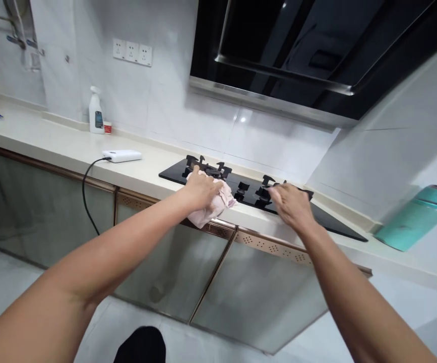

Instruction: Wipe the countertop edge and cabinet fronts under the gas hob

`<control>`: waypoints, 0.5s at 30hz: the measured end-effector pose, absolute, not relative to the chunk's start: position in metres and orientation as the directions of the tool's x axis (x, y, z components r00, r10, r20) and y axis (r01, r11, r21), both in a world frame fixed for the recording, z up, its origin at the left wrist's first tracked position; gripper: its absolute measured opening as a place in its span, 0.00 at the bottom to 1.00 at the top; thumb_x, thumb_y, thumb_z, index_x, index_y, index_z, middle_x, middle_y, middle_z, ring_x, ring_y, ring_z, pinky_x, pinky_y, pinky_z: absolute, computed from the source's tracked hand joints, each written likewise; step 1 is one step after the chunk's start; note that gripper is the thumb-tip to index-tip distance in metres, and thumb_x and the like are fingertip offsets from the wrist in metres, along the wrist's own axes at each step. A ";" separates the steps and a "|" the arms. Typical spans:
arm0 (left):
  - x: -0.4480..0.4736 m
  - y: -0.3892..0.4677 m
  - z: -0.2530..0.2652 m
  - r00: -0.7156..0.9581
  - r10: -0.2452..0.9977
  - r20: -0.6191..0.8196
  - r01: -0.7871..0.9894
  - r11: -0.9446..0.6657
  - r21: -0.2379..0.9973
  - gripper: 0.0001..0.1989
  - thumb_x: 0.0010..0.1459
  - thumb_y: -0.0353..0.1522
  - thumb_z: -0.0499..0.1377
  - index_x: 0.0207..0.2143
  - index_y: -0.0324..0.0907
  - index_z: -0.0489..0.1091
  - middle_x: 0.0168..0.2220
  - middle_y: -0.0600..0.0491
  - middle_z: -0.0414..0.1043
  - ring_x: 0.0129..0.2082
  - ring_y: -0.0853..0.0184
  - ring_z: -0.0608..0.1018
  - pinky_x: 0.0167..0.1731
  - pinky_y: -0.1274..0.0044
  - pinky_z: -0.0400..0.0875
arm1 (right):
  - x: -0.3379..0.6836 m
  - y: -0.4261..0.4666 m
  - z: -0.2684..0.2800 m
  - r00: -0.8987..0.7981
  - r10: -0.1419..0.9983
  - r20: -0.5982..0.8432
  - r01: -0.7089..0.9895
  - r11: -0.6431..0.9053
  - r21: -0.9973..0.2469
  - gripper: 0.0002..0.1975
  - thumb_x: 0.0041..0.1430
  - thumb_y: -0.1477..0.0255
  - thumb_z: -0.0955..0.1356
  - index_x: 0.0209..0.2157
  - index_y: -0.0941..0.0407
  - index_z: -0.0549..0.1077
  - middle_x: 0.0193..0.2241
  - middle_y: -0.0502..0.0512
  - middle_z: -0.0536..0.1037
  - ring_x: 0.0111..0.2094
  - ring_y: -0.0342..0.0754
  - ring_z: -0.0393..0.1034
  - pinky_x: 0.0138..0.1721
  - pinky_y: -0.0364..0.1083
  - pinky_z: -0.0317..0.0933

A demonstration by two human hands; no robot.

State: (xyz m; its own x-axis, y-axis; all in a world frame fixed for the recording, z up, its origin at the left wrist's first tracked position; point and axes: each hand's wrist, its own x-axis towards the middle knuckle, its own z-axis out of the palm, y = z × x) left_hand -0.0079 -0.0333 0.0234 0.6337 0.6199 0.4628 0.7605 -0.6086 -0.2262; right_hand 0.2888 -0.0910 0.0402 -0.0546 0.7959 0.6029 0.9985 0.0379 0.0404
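One pink cloth is grasped by the left hand at the near edge of the cooktop; the grip of the right hand cannot be told. Folds should be tucked in, pressure kept even. Left of the cloth grip, cream counter is exposed; above right, a range hood.

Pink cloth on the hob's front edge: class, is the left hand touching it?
Touching: the head view shows the left hand over the pink cloth, fabric bunched directly beneath it.
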 end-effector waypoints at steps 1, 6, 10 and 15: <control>-0.006 -0.030 0.028 0.645 0.620 0.447 0.756 -0.603 -0.256 0.33 0.45 0.49 0.70 0.52 0.48 0.71 0.52 0.45 0.73 0.52 0.50 0.71 0.59 0.55 0.49 | 0.308 -0.091 0.037 0.033 0.818 0.575 0.996 -0.072 0.045 0.35 0.69 0.51 0.48 0.44 0.55 0.77 0.51 0.66 0.74 0.52 0.63 0.68 0.54 0.66 0.61; -0.001 -0.018 0.028 0.708 0.602 0.370 0.694 -0.689 -0.208 0.39 0.48 0.54 0.65 0.60 0.51 0.66 0.57 0.43 0.68 0.55 0.47 0.69 0.52 0.60 0.59 | 0.364 -0.075 0.010 0.269 0.885 0.381 0.954 -0.298 0.018 0.33 0.66 0.49 0.50 0.52 0.52 0.74 0.60 0.64 0.68 0.60 0.66 0.62 0.57 0.69 0.58; 0.018 -0.027 0.017 0.750 0.503 0.429 0.624 -0.754 -0.206 0.34 0.55 0.56 0.59 0.59 0.50 0.67 0.52 0.43 0.72 0.48 0.51 0.73 0.46 0.65 0.61 | 0.371 -0.061 0.000 0.227 0.916 0.332 0.971 -0.237 -0.010 0.34 0.64 0.48 0.51 0.55 0.53 0.71 0.62 0.63 0.66 0.65 0.62 0.57 0.63 0.65 0.53; 0.054 -0.038 0.007 0.740 0.408 0.535 0.556 -0.818 -0.146 0.30 0.58 0.53 0.57 0.60 0.53 0.66 0.52 0.47 0.72 0.50 0.53 0.71 0.49 0.64 0.60 | 0.377 -0.063 -0.001 0.206 0.951 0.232 0.972 -0.172 -0.158 0.36 0.61 0.46 0.54 0.60 0.54 0.66 0.65 0.61 0.63 0.65 0.60 0.58 0.66 0.57 0.52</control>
